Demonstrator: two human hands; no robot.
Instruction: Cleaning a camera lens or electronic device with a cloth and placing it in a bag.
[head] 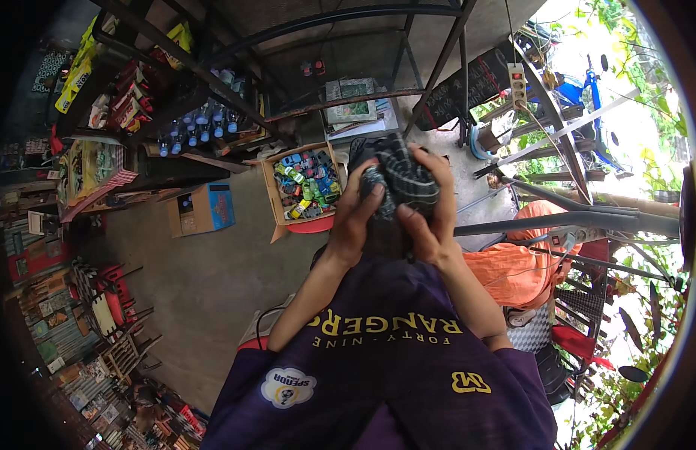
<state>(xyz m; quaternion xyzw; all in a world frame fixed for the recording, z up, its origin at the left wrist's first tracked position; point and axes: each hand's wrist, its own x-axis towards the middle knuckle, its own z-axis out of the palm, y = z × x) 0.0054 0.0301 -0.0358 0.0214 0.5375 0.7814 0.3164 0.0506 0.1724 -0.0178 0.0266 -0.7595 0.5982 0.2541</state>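
Observation:
Both hands are raised in front of the chest, around a dark bundle with pale grey lines (409, 174), possibly folded cloth. My left hand (350, 216) grips its left side, the thumb on a grey speckled part (376, 194). On the right side, my right hand (432, 208) holds it with thumb and fingers. Whether this is one piece or two, I cannot tell. Just left of my left hand, an open cardboard box (271, 194) holds many small toy cars (305, 183). A red round surface (311, 226) shows under that box.
Another cardboard box (199, 211) with a blue side stands on the floor at left. Metal shelving (348, 12) spans the top, near water bottles (204, 126) and snack packets (128, 104). At right are a grey metal tube (550, 223), orange cloth (505, 270) and a power strip (517, 84).

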